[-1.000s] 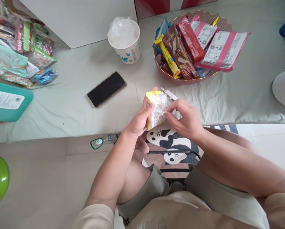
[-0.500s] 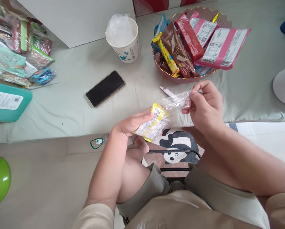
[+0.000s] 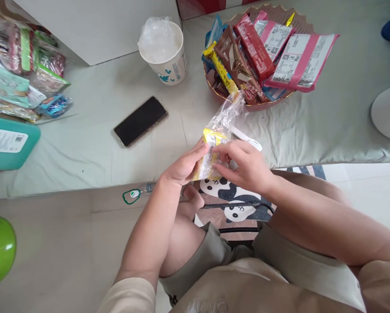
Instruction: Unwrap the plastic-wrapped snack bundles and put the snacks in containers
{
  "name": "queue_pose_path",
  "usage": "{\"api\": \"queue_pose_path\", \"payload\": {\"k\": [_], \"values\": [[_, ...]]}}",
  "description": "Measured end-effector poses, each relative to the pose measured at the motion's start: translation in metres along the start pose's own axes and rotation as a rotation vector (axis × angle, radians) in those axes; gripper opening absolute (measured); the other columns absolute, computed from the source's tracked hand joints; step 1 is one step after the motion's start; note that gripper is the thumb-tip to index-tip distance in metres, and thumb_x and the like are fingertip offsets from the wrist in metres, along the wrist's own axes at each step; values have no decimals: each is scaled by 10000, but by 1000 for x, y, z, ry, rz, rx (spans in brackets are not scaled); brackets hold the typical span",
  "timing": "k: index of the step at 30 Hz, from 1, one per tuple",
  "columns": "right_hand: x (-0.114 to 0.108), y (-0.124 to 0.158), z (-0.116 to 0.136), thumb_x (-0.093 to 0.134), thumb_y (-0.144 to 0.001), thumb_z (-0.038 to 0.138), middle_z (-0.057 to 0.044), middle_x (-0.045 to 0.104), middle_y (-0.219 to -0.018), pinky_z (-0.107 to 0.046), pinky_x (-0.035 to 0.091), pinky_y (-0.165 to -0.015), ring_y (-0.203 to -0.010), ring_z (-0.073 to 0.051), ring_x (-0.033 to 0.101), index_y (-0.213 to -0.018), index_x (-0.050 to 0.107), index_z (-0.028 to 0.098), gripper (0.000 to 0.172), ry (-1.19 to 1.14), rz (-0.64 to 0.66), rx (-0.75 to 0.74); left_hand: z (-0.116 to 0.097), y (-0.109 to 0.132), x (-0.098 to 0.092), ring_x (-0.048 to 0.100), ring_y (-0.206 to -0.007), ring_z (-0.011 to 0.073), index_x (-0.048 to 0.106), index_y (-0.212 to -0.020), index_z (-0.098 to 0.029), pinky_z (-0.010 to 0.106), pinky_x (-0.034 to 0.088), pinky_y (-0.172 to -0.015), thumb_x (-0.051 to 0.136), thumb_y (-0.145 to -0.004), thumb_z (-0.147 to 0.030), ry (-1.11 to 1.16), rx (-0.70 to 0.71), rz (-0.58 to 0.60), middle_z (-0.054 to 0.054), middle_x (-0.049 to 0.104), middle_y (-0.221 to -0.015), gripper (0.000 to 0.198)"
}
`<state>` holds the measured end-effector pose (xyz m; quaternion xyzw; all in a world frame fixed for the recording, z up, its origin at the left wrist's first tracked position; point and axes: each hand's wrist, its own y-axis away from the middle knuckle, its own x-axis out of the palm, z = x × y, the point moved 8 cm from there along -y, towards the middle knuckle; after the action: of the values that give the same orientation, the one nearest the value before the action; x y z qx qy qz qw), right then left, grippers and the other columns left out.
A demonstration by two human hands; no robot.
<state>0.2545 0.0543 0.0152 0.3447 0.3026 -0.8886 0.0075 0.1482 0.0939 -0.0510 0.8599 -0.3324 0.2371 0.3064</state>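
My left hand [image 3: 183,166] grips a small yellow snack packet [image 3: 211,148] from the left, just in front of the table's near edge. My right hand [image 3: 247,167] pinches the same packet from the right, fingers closed on it. A strip of clear wrapper [image 3: 227,114] stands up from the packet toward the snack bowl. Both hands hover above my knees and a panda-print mat [image 3: 237,204].
A round bowl [image 3: 214,89] piled with wrapped snacks sits at the back right. A paper cup [image 3: 168,65] holds crumpled plastic. A black phone [image 3: 140,120] lies mid-table. Snack bags [image 3: 21,74] and a teal box [image 3: 8,141] fill the left. A white flat tool [image 3: 247,139] lies behind my hands.
My right hand, which had pulled the clear wrapper out to the right, has come back to the packet. The loose wrapper now sticks upward. My left hand lifted the packet slightly.
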Motion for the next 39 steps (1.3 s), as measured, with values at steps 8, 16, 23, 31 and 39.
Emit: {"api": "queue_pose_path", "payload": {"k": [8, 16, 23, 31, 39], "values": [[-3, 7, 27, 614, -908, 117, -17, 759, -971, -389, 505, -798, -930, -208, 697, -970, 574, 266, 167, 35, -110, -183, -27, 3, -16, 580, -1433, 360, 625, -1428, -283, 530, 514, -1161, 516, -1002, -618, 89, 274, -340, 64, 738, -1320, 553], [3, 8, 44, 565, -911, 79, 11, 647, -720, -256, 508, -584, -638, -131, 578, -939, 559, 235, 159, -186, -29, -216, -42, 14, -25, 683, -1285, 329, 607, -1449, -279, 508, 537, -1120, 395, -1025, -626, 97, 377, -457, 82, 766, -1207, 588], [-4, -2, 16, 573, -932, 202, -2, 659, -697, -301, 500, -603, -630, -150, 597, -864, 586, 232, 76, -295, 47, -101, -56, 21, -31, 546, -1460, 289, 527, -1502, -401, 451, 501, -1160, 470, -965, -517, 43, 597, -532, 24, 703, -1391, 553], [-1, -13, -13, 650, -919, 285, 48, 532, -621, -237, 424, -524, -543, -90, 474, -745, 492, 223, 243, -318, 1, 261, -23, 1, -5, 552, -1455, 348, 534, -1479, -310, 475, 486, -1162, 657, -870, -539, 34, 454, -360, 71, 695, -1391, 662], [-15, -6, 36, 597, -912, 149, -130, 712, -1154, -354, 625, -839, -1020, -205, 726, -836, 541, 229, 124, -360, -94, -125, -22, -3, -17, 611, -1385, 308, 578, -1404, -316, 453, 503, -1125, 450, -984, -681, 47, 322, -462, 55, 712, -1363, 571]]}}
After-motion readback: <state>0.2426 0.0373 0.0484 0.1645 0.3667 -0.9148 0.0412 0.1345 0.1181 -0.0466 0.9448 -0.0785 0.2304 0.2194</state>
